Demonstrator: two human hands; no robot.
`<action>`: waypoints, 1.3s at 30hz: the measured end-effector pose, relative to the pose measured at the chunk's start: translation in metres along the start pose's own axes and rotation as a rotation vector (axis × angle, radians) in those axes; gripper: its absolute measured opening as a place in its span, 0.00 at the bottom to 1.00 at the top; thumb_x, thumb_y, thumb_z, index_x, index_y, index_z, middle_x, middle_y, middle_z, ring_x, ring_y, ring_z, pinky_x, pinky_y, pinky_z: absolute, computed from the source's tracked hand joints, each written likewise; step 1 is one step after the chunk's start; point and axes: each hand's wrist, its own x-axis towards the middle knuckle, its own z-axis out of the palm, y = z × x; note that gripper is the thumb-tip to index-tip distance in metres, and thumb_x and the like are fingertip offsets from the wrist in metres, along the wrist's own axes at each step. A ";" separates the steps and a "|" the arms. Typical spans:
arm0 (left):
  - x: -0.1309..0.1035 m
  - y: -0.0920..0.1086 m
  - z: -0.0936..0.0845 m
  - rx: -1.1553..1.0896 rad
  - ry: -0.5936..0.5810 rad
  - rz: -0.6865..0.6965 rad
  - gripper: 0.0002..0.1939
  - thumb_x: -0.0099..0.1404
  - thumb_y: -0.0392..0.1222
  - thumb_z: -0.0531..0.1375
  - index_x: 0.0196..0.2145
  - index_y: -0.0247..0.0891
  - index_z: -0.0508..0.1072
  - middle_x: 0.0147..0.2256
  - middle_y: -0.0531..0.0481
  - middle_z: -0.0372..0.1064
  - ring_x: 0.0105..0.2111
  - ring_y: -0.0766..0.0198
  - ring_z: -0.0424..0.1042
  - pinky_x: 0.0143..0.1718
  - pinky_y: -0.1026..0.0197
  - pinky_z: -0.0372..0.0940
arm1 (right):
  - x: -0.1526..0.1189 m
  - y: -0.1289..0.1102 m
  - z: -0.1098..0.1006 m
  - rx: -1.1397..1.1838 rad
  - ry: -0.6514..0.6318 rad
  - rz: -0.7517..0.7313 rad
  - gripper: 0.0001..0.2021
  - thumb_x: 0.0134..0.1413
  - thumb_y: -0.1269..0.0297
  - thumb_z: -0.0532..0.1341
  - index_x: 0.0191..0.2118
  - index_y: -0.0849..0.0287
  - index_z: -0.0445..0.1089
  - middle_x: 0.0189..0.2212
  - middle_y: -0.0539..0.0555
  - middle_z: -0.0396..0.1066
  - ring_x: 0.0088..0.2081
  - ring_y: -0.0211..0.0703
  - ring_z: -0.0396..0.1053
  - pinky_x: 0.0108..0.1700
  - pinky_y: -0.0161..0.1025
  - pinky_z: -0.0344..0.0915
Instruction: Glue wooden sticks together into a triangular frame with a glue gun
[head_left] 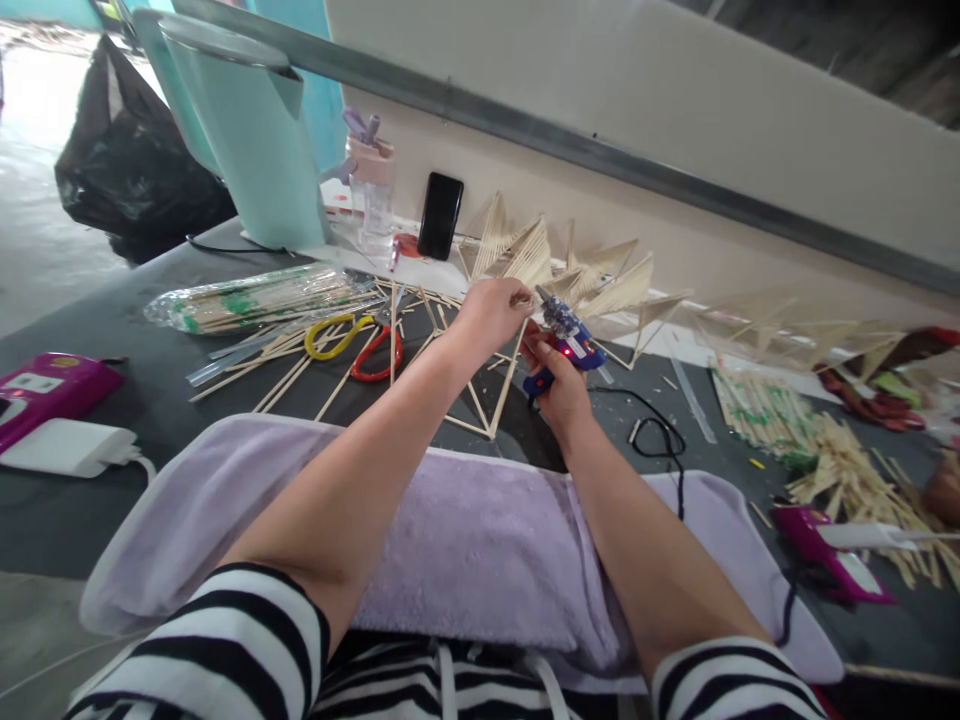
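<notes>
Over the tabletop (172, 372), both forearms (394, 430) reach forward and converge, the right hand (564, 395) gripping a glue gun (579, 347) whose nozzle (542, 294) sits just beside the curled fingers of the left hand (489, 310). Whether those fingers hold anything cannot be told, their tips being too small to make out. Nearer the body than the left hand, a wooden stick frame (508, 385) shows, partly hidden behind the left forearm.

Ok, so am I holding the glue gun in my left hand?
No, the right hand grips the blue glue gun, while the left hand is close to its front end.
</notes>
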 end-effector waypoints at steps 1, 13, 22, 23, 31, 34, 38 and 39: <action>0.000 0.000 0.000 -0.001 0.000 -0.001 0.07 0.61 0.34 0.61 0.36 0.34 0.78 0.34 0.46 0.76 0.35 0.63 0.71 0.41 0.61 0.63 | 0.000 0.000 0.000 0.003 0.000 0.000 0.08 0.42 0.67 0.69 0.33 0.55 0.75 0.36 0.48 0.78 0.47 0.41 0.75 0.51 0.37 0.72; 0.000 0.002 -0.003 0.030 -0.018 -0.007 0.08 0.61 0.36 0.60 0.38 0.34 0.78 0.35 0.45 0.77 0.37 0.61 0.72 0.41 0.61 0.63 | 0.000 0.000 0.001 -0.037 0.013 0.007 0.06 0.43 0.65 0.68 0.31 0.54 0.75 0.37 0.49 0.78 0.49 0.44 0.74 0.53 0.40 0.72; -0.001 0.003 -0.005 0.035 -0.003 -0.003 0.09 0.61 0.36 0.60 0.37 0.34 0.78 0.36 0.45 0.77 0.38 0.60 0.73 0.42 0.61 0.64 | 0.001 0.000 0.002 -0.017 0.027 0.022 0.08 0.41 0.65 0.69 0.31 0.55 0.74 0.37 0.49 0.78 0.47 0.43 0.75 0.52 0.40 0.71; -0.001 0.003 -0.005 0.027 -0.004 -0.001 0.09 0.61 0.36 0.60 0.37 0.34 0.78 0.36 0.45 0.77 0.38 0.60 0.73 0.42 0.61 0.64 | 0.002 0.001 0.002 -0.012 0.024 0.021 0.08 0.41 0.65 0.69 0.32 0.55 0.74 0.38 0.49 0.78 0.46 0.42 0.75 0.52 0.40 0.71; 0.000 0.000 -0.005 0.026 -0.013 -0.006 0.08 0.60 0.37 0.60 0.36 0.36 0.78 0.36 0.45 0.77 0.37 0.58 0.73 0.41 0.60 0.64 | 0.003 0.003 0.002 0.007 0.004 0.027 0.09 0.41 0.64 0.70 0.33 0.56 0.76 0.39 0.50 0.78 0.46 0.42 0.75 0.53 0.40 0.70; 0.001 -0.002 -0.004 0.023 -0.013 -0.004 0.08 0.60 0.38 0.60 0.36 0.37 0.78 0.35 0.46 0.77 0.37 0.58 0.73 0.41 0.60 0.64 | 0.003 0.002 0.002 -0.005 -0.010 0.020 0.09 0.42 0.64 0.69 0.33 0.55 0.76 0.39 0.50 0.78 0.46 0.42 0.74 0.53 0.41 0.70; 0.001 -0.002 -0.004 0.011 -0.007 0.000 0.09 0.59 0.38 0.60 0.37 0.36 0.78 0.35 0.46 0.77 0.35 0.60 0.73 0.40 0.61 0.64 | 0.004 0.002 0.002 -0.009 0.005 0.022 0.10 0.41 0.63 0.70 0.34 0.55 0.76 0.38 0.50 0.78 0.45 0.43 0.75 0.53 0.43 0.71; 0.001 -0.002 -0.004 0.005 -0.006 -0.003 0.10 0.59 0.39 0.60 0.37 0.36 0.78 0.35 0.47 0.77 0.35 0.60 0.72 0.40 0.62 0.64 | 0.003 0.002 0.002 -0.012 0.013 0.027 0.11 0.41 0.63 0.70 0.35 0.55 0.76 0.38 0.50 0.78 0.45 0.43 0.75 0.53 0.43 0.71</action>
